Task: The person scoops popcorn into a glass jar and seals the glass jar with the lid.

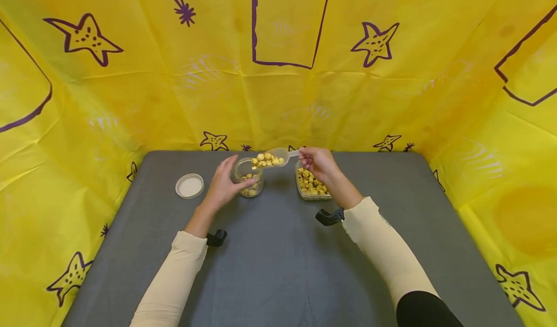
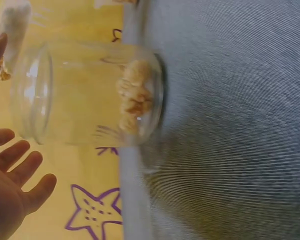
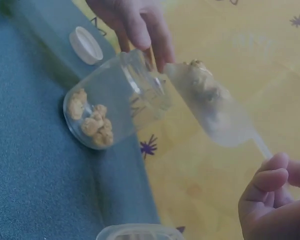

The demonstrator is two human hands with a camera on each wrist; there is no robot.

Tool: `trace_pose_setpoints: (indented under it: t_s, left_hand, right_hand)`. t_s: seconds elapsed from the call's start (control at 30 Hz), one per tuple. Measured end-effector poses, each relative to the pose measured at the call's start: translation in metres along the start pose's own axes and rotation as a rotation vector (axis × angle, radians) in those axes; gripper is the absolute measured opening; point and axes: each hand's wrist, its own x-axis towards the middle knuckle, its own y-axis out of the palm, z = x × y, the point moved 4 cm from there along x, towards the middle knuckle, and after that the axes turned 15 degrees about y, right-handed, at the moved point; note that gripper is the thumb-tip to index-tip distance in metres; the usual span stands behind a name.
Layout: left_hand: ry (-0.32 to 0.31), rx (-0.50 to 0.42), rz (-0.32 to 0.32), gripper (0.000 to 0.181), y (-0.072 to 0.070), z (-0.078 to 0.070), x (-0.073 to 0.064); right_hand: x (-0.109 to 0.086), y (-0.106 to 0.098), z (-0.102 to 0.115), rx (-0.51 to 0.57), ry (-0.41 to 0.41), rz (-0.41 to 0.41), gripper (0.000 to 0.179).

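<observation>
A clear glass jar (image 1: 249, 178) stands upright on the grey table with a few pieces of caramel popcorn (image 2: 135, 95) at its bottom. My left hand (image 1: 223, 184) is spread beside the jar's mouth, fingers relaxed and thumb in front, without gripping it. My right hand (image 1: 319, 163) pinches the handle of a translucent plastic scoop (image 3: 225, 125). Heaped popcorn (image 1: 266, 160) lies in the scoop, whose front edge is over the jar's open mouth. Below the right hand is a clear plastic container (image 1: 314, 198) full of popcorn.
A white round lid (image 1: 189, 186) lies on the grey table (image 1: 270, 264) left of the jar. Yellow cloth (image 1: 283, 99) printed with starfish closes off the back and both sides. Each wrist wears a black camera mount.
</observation>
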Motion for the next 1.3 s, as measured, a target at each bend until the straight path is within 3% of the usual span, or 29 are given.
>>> trace_pose_setpoints:
  t_s: [0.23, 0.47, 0.63, 0.93, 1.3]
  left_hand:
    - [-0.043, -0.018, 0.029, 0.098, 0.008, 0.015, -0.002]
    - [-0.057, -0.035, 0.024, 0.097, 0.012, 0.024, -0.001]
    - [-0.06, -0.048, 0.025, 0.094, 0.013, 0.025, -0.001]
    - [-0.071, -0.067, 0.029, 0.094, 0.012, 0.027, 0.0]
    - [-0.062, -0.072, 0.024, 0.091, 0.012, 0.027, 0.0]
  right_hand:
    - [0.004, 0.007, -0.002, -0.016, -0.003, -0.021, 0.011]
    - [0.005, 0.012, -0.001, -0.043, -0.032, -0.069, 0.025]
    - [0.006, 0.014, 0.002, -0.078, -0.068, -0.118, 0.01]
    - [0.003, 0.021, 0.009, -0.236, -0.151, -0.189, 0.013]
    - [0.001, 0.027, 0.012, -0.334, -0.187, -0.232, 0.016]
